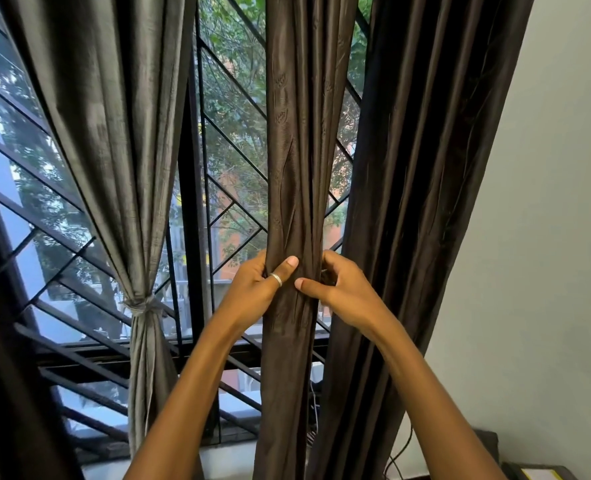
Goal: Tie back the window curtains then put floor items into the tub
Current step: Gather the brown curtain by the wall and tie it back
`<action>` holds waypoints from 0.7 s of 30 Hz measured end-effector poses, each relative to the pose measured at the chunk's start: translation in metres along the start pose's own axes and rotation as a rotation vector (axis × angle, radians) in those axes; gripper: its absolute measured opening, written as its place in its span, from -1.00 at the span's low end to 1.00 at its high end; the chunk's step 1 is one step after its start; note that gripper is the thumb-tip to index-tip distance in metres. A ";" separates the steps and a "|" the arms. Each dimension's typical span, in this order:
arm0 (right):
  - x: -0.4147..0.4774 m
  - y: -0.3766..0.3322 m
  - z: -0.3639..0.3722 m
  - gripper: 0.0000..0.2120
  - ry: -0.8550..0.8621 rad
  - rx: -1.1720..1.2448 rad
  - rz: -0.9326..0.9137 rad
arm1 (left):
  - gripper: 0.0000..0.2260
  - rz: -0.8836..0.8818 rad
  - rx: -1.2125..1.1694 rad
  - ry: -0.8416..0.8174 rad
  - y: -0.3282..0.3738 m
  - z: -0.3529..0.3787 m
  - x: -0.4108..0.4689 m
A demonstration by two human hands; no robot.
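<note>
A dark brown curtain panel (296, 150) hangs in the middle of the window, gathered into a narrow column. My left hand (256, 289), with a ring on the thumb, wraps around its left side at waist height. My right hand (339, 289) clasps its right side at the same height, thumb pressed across the front folds. A grey curtain (114, 133) to the left is bound with a tie (140, 304) at its waist. Another dark brown curtain (422, 168) hangs loose at the right. No tub or floor items are in view.
The window has a black metal grille (225, 140) with trees outside. A pale wall (546, 237) stands at the right. A dark object with a yellow label (536, 474) sits at the bottom right, with a black cable (403, 448) beside it.
</note>
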State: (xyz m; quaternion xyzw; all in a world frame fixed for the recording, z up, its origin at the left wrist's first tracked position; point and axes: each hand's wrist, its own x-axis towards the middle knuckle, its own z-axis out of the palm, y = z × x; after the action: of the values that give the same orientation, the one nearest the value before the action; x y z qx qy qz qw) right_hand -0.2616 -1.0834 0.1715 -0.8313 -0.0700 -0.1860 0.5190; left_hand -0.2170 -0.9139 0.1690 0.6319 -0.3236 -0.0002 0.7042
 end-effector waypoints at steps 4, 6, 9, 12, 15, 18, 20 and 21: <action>-0.002 -0.004 0.002 -0.57 -0.054 0.234 0.039 | -0.82 0.026 0.010 -0.042 0.000 0.001 0.001; -0.003 -0.006 0.003 -0.54 -0.067 0.304 0.060 | -0.81 0.036 0.045 -0.057 -0.002 0.000 0.002; -0.001 -0.005 0.003 -0.51 -0.073 0.310 0.064 | -0.77 0.072 0.188 -0.063 -0.006 -0.003 0.004; 0.003 -0.002 0.004 -0.51 -0.064 0.251 0.042 | -0.78 0.115 0.357 -0.055 -0.008 -0.005 0.006; 0.007 -0.001 0.003 -0.54 -0.047 0.163 0.018 | -0.78 0.171 0.490 -0.033 -0.012 -0.006 0.011; 0.008 -0.001 0.001 -0.57 0.011 -0.033 -0.004 | -0.67 0.168 0.624 0.025 -0.021 -0.010 0.017; 0.007 -0.003 0.001 -0.57 0.053 -0.179 -0.011 | -0.70 0.164 0.669 0.058 -0.024 -0.011 0.019; 0.006 -0.003 0.000 -0.60 0.079 -0.251 -0.030 | -0.73 0.171 0.679 0.078 -0.024 -0.011 0.020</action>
State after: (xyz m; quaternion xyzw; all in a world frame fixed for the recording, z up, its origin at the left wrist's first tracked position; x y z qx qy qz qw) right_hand -0.2567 -1.0820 0.1764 -0.8806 -0.0383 -0.2337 0.4104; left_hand -0.1866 -0.9167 0.1565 0.8002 -0.3300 0.1907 0.4630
